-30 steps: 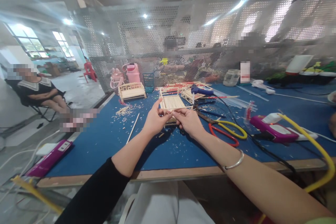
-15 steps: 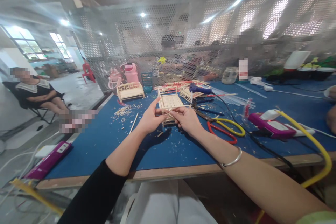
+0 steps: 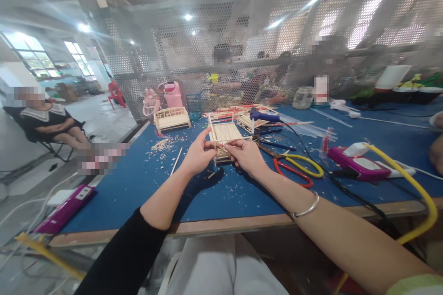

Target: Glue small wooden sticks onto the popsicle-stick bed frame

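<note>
fingers of the left hand (image 3: 200,154) and right hand (image 3: 249,155) are drawn close together at the near end of the wooden frame (image 3: 225,133) on the blue table (image 3: 138,198); on my distant feed i can't tell whether they've closed on anything. i judge it light and stiff, fragile at its thin slats (image 3: 231,128), best gripped low.

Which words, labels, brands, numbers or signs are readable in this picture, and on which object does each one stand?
No text can be read.
Pale item beside the jar: pixelated, any print unreadable.
Purple power strip at right: any marking too small.
Slatted wooden piece: no lettering visible.
</note>
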The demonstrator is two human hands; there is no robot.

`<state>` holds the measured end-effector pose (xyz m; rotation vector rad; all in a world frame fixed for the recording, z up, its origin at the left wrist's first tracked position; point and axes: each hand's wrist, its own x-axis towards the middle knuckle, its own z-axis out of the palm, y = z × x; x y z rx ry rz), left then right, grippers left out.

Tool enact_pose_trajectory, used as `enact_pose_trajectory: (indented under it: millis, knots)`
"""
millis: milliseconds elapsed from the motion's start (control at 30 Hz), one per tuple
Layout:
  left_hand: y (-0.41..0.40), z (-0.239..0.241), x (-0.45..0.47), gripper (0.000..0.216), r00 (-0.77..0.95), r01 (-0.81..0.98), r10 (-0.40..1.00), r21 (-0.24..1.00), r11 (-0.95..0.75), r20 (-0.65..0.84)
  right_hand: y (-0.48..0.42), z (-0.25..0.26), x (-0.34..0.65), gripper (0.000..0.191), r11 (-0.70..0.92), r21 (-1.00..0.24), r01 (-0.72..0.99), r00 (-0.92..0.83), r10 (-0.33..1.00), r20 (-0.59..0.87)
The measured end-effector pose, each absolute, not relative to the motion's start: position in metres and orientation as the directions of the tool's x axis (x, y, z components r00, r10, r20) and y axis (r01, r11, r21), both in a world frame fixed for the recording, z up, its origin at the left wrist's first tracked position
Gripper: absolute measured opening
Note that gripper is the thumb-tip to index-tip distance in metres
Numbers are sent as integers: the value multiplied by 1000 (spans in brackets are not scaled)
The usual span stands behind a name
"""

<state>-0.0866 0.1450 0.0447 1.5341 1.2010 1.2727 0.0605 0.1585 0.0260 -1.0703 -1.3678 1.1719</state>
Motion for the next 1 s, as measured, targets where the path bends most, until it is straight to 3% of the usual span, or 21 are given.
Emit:
enact_pose_trajectory:
  millis: [333, 667, 1000]
  knots:
    - [151, 45, -88, 76, -18, 161, 962, 950, -267, 273, 157, 28, 60, 8, 140, -990, 12, -108, 985, 138]
    - [162, 37, -104, 44, -261, 293, 921, 933, -209, 289, 159, 27, 60, 9, 136, -991, 19, -111, 985, 133]
    - [161, 40, -105, 23, -310, 342, 901, 920, -193, 304, 158, 27, 61, 10, 138, -990, 25, -113, 984, 134]
